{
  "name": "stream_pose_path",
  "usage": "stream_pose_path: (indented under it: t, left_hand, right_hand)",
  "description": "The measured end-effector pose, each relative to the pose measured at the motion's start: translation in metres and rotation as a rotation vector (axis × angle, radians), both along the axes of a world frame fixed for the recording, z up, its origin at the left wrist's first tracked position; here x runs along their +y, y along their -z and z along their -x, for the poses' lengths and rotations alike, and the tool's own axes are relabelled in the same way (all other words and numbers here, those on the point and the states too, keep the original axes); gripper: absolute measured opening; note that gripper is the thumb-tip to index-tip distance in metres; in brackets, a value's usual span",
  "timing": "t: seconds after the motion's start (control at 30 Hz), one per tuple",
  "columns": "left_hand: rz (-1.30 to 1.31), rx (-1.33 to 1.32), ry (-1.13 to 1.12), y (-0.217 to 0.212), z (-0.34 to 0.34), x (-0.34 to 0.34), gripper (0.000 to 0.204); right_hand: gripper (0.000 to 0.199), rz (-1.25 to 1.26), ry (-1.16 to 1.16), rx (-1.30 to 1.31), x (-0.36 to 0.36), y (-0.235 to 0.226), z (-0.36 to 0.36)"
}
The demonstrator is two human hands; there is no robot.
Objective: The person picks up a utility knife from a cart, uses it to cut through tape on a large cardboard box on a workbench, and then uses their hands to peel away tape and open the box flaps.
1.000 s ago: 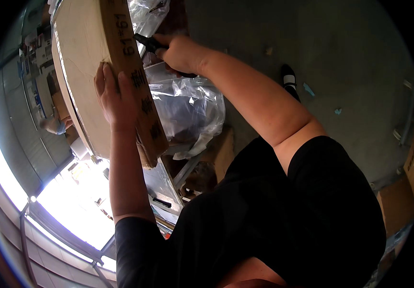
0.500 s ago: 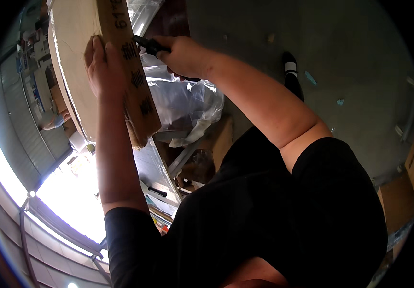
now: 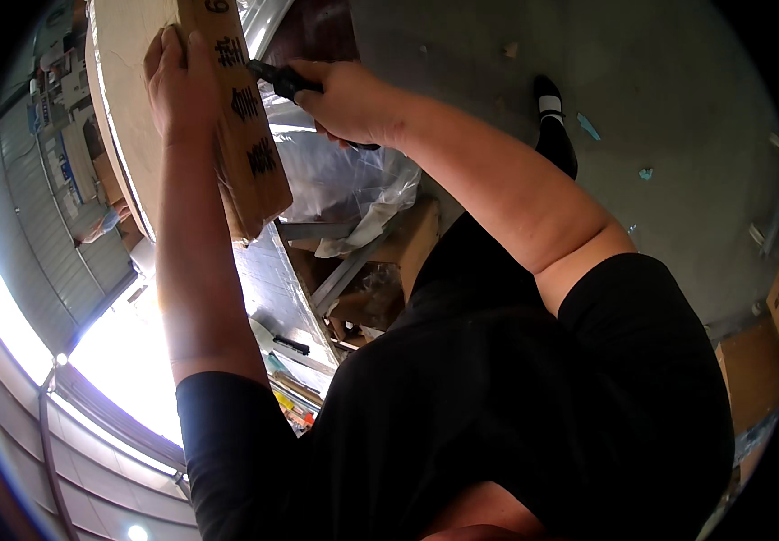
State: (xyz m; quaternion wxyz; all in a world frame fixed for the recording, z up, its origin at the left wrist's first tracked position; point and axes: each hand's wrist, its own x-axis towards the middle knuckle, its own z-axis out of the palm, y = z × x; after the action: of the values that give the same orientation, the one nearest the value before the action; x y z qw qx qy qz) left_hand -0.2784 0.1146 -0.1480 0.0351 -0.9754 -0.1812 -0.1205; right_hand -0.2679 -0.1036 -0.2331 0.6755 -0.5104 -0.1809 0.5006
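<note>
My left hand (image 3: pixel 177 81) is pressed flat against the brown edge of a large cardboard box (image 3: pixel 249 158) at the top left; the edge bears dark printed characters. The box's pale broad face (image 3: pixel 123 99) curves away to the left. My right hand (image 3: pixel 344 99) is shut on a black-handled cutting tool (image 3: pixel 274 79), whose tip points at the box edge just right of my left fingers. Crumpled clear plastic wrap (image 3: pixel 344 189) hangs beneath my right hand, next to the box.
A grey concrete floor (image 3: pixel 678 108) fills the right side, with a black shoe (image 3: pixel 552 113) on it. Brown cartons (image 3: pixel 750 370) stand at the right rim. A metal surface (image 3: pixel 272 288) with small tools and a cardboard piece (image 3: pixel 407 243) lies below the box. A bright doorway (image 3: pixel 128 352) glares at the lower left.
Both hands, the tool and the box have shifted up and left in the picture. My left hand sits higher along the box edge.
</note>
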Motion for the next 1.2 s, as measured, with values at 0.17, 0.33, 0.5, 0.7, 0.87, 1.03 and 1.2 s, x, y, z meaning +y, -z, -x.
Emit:
stream_pose_path:
  t: [0.17,0.33,0.5,0.7,0.87,1.03,1.2]
  left_hand:
    - [0.014,0.015,-0.01,0.003,-0.005,0.001,0.065]
    - [0.01,-0.032,0.018,0.0,-0.002,0.022,0.062]
    - [-0.022,-0.028,0.034,0.009,-0.005,0.03,0.063]
    - [-0.05,-0.004,0.017,0.011,-0.009,0.019,0.066]
    - [0.012,-0.036,0.023,0.006,-0.007,0.032,0.068]
    - [-0.006,0.053,-0.084,0.005,-0.011,-0.004,0.07]
    - [-0.01,0.045,-0.09,-0.001,-0.006,-0.005,0.071]
  right_hand:
    - [0.04,-0.031,0.032,0.073,-0.007,0.007,0.025]
    - [0.051,0.0,-0.092,0.071,-0.024,-0.004,0.044]
    - [0.052,0.028,-0.145,0.118,-0.04,-0.001,0.074]
    - [0.052,0.079,-0.158,0.081,-0.051,0.0,0.105]
    - [0.052,0.077,-0.088,-0.062,-0.045,0.003,0.116]
    - [0.053,0.095,-0.063,0.221,-0.051,0.001,0.104]
    - [0.051,0.008,0.008,0.204,-0.038,-0.002,0.088]
